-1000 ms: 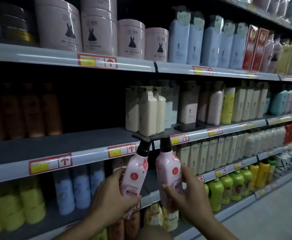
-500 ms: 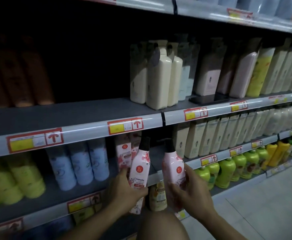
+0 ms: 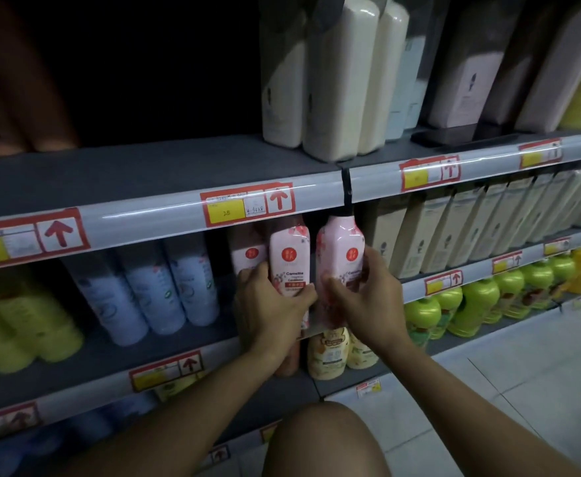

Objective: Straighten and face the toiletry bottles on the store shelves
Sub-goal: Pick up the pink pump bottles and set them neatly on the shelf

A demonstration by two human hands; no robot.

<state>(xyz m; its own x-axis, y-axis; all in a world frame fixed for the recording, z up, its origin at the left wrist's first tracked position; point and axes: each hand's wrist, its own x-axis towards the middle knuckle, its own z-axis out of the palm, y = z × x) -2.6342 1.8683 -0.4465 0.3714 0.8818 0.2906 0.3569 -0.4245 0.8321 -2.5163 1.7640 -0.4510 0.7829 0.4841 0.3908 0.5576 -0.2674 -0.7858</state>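
Note:
Two pink flowered bottles stand upright at the front of a grey shelf (image 3: 213,333), labels facing me. My left hand (image 3: 268,304) grips the left pink bottle (image 3: 289,259) around its lower half. My right hand (image 3: 368,294) grips the right pink bottle (image 3: 340,249) low down; its black pump top is partly hidden behind the shelf rail above. A third pink bottle (image 3: 247,249) stands just behind and left of them.
Pale blue bottles (image 3: 151,287) and yellow bottles (image 3: 24,325) stand to the left, beige cartons (image 3: 454,228) to the right. Cream bottles (image 3: 337,80) fill the shelf above, green bottles (image 3: 481,304) the lower right. My knee (image 3: 323,442) is below.
Both hands carried the pink bottles down from in front of the upper rail and in onto the shelf beside the blue bottles. The view dropped and moved closer.

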